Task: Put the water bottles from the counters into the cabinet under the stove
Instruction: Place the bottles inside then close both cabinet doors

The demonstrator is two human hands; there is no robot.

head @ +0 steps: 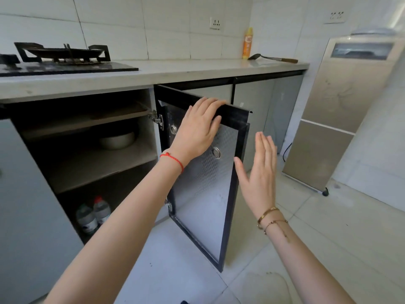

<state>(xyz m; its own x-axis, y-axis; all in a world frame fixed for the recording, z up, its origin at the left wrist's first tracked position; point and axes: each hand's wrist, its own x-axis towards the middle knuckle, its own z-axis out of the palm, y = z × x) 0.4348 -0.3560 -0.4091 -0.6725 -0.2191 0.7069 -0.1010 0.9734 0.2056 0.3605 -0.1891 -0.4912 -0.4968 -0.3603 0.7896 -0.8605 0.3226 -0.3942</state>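
Two clear water bottles stand side by side on the bottom of the open cabinet under the stove, one with a green cap [86,218] and one with a red cap [101,209]. The cabinet door [206,189] is swung out toward me. My left hand [197,130] rests over the door's top edge, fingers curled on it. My right hand [259,170] is held flat and open just right of the door's outer edge, touching nothing that I can see.
A gas stove [61,60] sits on the counter [175,73] above the cabinet. A metal bowl [117,140] lies on the middle shelf. An orange spray can [247,42] and a spatula [271,58] are at the counter's far end. A water dispenser [341,110] stands at right.
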